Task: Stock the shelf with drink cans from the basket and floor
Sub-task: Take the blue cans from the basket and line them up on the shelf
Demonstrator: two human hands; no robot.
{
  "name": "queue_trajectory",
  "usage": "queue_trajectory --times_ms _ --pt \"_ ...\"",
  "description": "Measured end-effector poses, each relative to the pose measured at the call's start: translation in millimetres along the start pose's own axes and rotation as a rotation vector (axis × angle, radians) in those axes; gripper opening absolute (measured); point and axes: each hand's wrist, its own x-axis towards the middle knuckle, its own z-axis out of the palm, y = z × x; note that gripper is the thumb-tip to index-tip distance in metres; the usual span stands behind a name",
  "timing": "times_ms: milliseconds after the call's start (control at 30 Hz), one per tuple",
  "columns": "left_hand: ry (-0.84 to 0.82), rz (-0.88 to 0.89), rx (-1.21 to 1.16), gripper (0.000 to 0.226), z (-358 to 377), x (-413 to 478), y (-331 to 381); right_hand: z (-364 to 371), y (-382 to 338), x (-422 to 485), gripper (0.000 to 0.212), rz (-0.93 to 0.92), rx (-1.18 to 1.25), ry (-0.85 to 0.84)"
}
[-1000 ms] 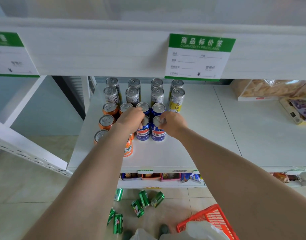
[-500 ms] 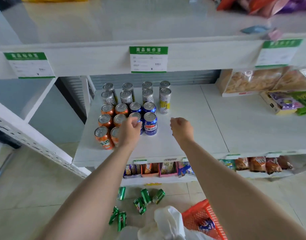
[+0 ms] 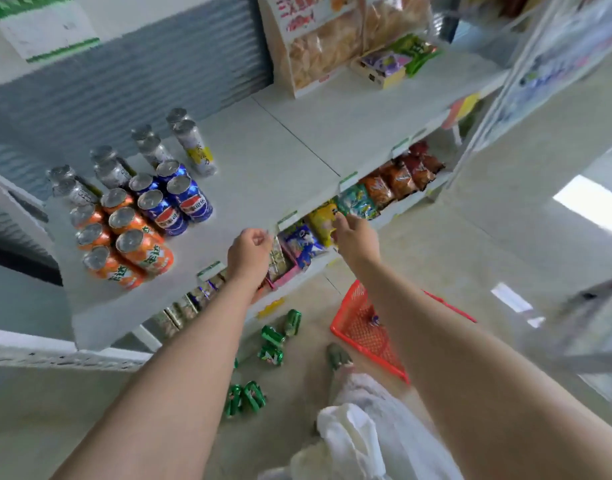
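Two empty hands, left hand and right hand, fingers loosely curled, with shelved cans to their left, green cans and basket below.

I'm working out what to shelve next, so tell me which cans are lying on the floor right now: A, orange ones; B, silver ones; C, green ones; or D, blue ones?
C: the green cans lie scattered on the floor next to the red basket.
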Motion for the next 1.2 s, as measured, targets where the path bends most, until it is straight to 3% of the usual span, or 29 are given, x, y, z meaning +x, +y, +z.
queue_trajectory --times_ms 233,600,967,1200 --pt "-0.266 0.061 0.001 0.023 102.4 -52.9 29.6 -89.3 92.6 -22.9 0.044 0.183 0.09 0.193" --pt "-0.487 0.036 0.108 0.021 283.0 -73.5 68.8 -181.0 235.0 18.2 0.038 0.391 0.062 0.273" --pt "-0.624 -0.086 0.13 0.011 421.3 -38.4 -16.7 -137.2 370.9 77.0 0.039 0.563 0.107 0.3" --pt "-0.698 -0.065 0.225 0.013 523.9 15.3 -96.4 -83.0 482.3 137.6 0.033 0.688 0.067 0.302"
